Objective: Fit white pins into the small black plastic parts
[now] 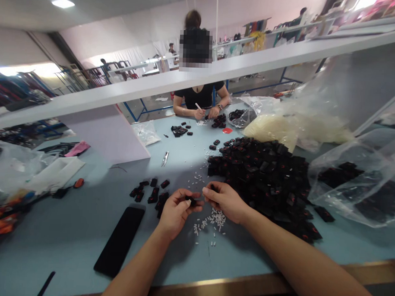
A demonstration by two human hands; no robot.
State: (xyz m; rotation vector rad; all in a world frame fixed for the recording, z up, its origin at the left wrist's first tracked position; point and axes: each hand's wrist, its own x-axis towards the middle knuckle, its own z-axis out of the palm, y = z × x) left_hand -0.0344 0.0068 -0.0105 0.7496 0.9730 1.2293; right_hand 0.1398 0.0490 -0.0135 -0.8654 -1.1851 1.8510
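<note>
My left hand (179, 210) is closed round a small black plastic piece (191, 201), held between thumb and fingers. Close beside it on the right, my right hand (224, 198) is pinched, with a dark bit at its fingertips too small to name. Under both hands lies a scatter of small white pegs (217, 218). Right of my right hand rises a large heap of black pieces with red marks (261, 172). A smaller group of black pieces (153, 195) lies left of my left hand, partly hidden behind it.
A black phone (119, 240) lies at the front left, with small snips (165, 158) farther back. Clear plastic bags (361, 179) stand at the right. A white shelf (148, 86) crosses above the table; beyond it sits a person (201, 98) handling similar pieces.
</note>
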